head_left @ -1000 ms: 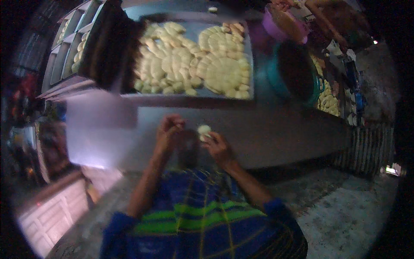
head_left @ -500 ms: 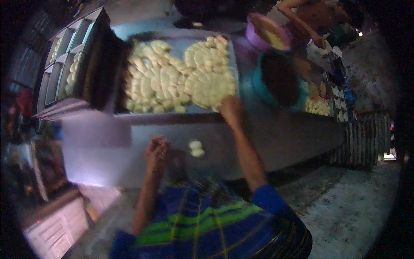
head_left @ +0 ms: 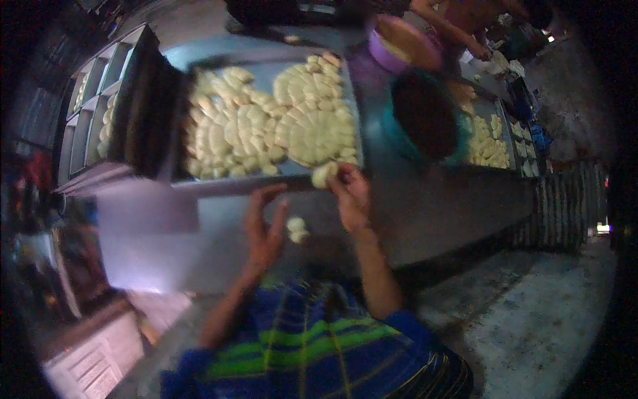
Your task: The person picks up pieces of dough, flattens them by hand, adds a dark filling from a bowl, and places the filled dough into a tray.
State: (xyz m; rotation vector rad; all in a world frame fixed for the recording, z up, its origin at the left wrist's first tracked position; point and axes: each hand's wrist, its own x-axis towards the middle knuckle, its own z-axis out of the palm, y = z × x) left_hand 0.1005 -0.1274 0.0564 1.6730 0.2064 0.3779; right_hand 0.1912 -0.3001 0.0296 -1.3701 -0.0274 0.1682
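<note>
My right hand [head_left: 351, 193] pinches a pale dough piece [head_left: 323, 175] at the near edge of a large metal tray [head_left: 264, 81]. Many pale yellow dough pieces [head_left: 316, 136] cover most of that tray, several of them arranged in rounded, fanned clusters. My left hand [head_left: 264, 229] is held over the table to the left, fingers and thumb apart, nothing in it. Between my two hands, two small dough balls [head_left: 297, 230] lie touching each other on the table [head_left: 232, 233].
A divided grey mould rack [head_left: 93, 106] stands left of the tray, some compartments holding dough. To the right are a dark-filled teal tub [head_left: 393, 123] and a purple tub [head_left: 384, 56]. Another tray of dough [head_left: 488, 143] lies beyond, near a co-worker's arm [head_left: 458, 33].
My right hand has drawn back from the tray's near edge, with a dough piece now visible in its fingers. My left hand has moved right and forward, and its fingers have spread.
</note>
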